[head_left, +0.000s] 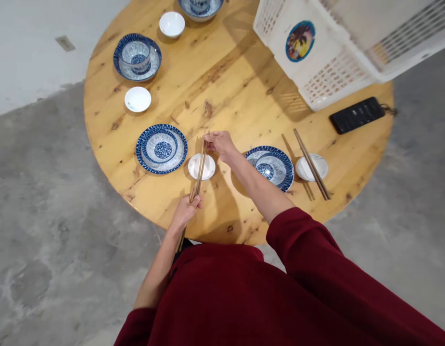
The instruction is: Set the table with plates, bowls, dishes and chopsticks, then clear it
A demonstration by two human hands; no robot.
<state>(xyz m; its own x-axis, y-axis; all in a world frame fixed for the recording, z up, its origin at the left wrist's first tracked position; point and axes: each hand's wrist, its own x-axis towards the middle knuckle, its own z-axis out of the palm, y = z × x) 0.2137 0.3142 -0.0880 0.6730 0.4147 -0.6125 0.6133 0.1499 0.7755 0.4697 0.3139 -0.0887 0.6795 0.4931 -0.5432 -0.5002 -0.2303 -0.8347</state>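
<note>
The left hand (186,210) is closed around the near end of the chopsticks (200,166) at the table's (225,81) 7 o'clock edge. More stick ends seem to poke out below the fist. The chopsticks' long axis runs from 6 toward 12 o'clock, leaning slightly to 1, and they lie across a small white dish (209,169). The right hand (220,144) pinches their far tips between thumb and fingertips, at 12 o'clock from that dish. Both hands are on the pair, with the left nearer the body.

Counted left to right, there are four blue plates (135,76), each with a bowl on it, and four white dishes. There are two pairs of chopsticks laid out, the second pair (312,166) resting on the dish at 4 o'clock. One white basket (316,72) sits at 1 o'clock and one black device (357,114) at 3.
</note>
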